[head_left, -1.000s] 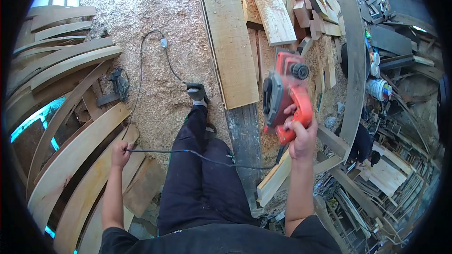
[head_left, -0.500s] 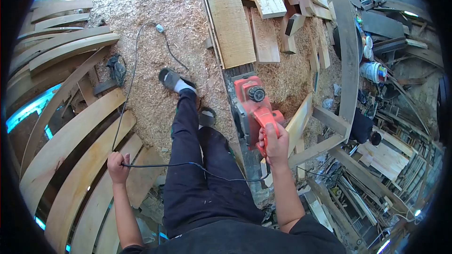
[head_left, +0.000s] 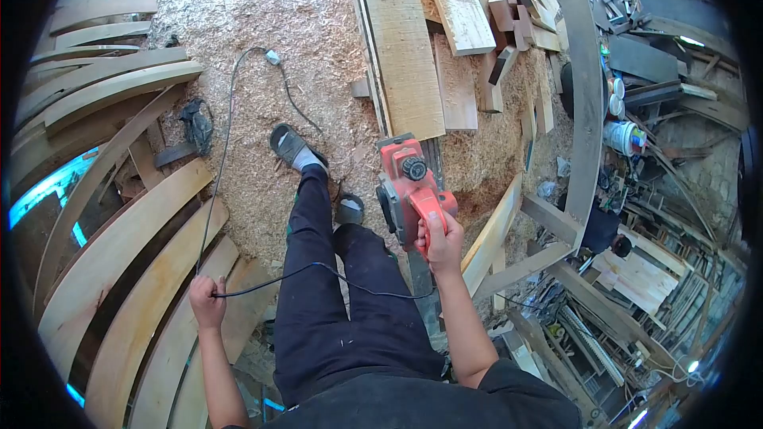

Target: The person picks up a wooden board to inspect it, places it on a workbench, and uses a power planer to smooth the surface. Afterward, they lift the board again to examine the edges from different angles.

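In the head view my right hand [head_left: 442,245] is wrapped round the handle of a red electric planer [head_left: 409,171] with a black front knob. The planer's front end is right at the near end of a long flat board [head_left: 404,56] running away from me. My left hand [head_left: 208,300], at the lower left, is closed on the planer's black power cord [head_left: 306,272]. From that hand the cord sags across my thighs to the back of the planer, and another stretch runs up to a plug connection [head_left: 273,57] on the floor.
Wood shavings [head_left: 238,0] cover the floor round my feet. Curved wooden pieces [head_left: 127,270] stand stacked at left. Offcuts [head_left: 457,8] lie beyond the board. A curved wooden frame [head_left: 586,111] and a white bucket [head_left: 624,137] are at right, where another person [head_left: 598,230] is partly visible.
The planer in my right hand has shifted slightly left, and the view has shifted too, with the board sitting lower and further right. My left hand keeps the cord, a little lower.
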Tool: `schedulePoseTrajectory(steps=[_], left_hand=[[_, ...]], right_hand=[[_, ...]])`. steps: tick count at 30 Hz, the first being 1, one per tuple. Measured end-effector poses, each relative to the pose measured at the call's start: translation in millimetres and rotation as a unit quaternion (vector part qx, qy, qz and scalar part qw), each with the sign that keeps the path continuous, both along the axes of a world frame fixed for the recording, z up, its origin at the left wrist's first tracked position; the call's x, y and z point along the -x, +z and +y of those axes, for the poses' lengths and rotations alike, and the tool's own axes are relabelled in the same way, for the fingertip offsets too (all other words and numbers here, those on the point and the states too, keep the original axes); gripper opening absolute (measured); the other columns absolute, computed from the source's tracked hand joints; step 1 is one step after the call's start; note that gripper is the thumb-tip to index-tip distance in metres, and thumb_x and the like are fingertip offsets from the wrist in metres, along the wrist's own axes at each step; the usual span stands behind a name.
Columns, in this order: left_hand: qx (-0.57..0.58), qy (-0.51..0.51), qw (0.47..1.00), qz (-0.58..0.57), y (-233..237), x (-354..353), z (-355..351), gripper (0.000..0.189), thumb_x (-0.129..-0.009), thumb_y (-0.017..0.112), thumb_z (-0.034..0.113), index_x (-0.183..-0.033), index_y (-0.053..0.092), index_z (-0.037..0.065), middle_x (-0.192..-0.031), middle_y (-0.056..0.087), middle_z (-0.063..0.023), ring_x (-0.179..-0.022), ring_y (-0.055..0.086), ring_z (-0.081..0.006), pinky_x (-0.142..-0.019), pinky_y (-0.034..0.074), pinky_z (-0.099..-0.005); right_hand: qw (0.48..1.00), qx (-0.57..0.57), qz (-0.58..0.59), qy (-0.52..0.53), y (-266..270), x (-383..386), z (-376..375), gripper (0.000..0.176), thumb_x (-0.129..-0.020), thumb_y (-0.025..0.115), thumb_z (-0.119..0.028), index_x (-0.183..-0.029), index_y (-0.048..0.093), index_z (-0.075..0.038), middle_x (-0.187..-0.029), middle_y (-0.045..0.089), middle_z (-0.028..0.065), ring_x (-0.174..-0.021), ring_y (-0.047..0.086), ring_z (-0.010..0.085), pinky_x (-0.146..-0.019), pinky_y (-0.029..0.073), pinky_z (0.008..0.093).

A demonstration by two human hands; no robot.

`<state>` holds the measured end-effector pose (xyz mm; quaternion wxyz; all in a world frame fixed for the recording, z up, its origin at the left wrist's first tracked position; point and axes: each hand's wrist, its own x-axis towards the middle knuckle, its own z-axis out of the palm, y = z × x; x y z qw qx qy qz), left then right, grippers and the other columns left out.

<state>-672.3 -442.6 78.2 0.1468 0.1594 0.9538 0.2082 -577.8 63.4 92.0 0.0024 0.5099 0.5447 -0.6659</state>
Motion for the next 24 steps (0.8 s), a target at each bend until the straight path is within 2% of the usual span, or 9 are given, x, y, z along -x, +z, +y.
schedulePoseTrajectory(steps=[14,24], left_hand=[[-0.045,0.050,0.993,-0.093,-7,23,25,0.046,-0.087,0.079,0.009,-0.067,0.038,0.002,-0.063,0.039,-0.0143,-0.062,0.043,-0.0342,-0.060,0.035,-0.0438],[-0.065,0.058,0.993,-0.084,-9,45,42,0.046,-0.087,0.079,0.007,-0.066,0.038,0.002,-0.062,0.038,-0.0132,-0.060,0.042,-0.0331,-0.059,0.034,-0.0436]], right_hand=[[1.000,-0.003,-0.014,-0.015,-13,15,-5,0.035,-0.105,0.062,-0.035,-0.092,0.066,-0.002,-0.073,0.060,-0.0012,-0.058,0.054,0.0048,-0.052,0.045,0.0212],[1.000,-0.009,-0.017,-0.016,-12,37,-3,0.035,-0.106,0.061,-0.035,-0.092,0.065,-0.003,-0.073,0.059,-0.0007,-0.057,0.054,0.0052,-0.051,0.045,0.0214]])
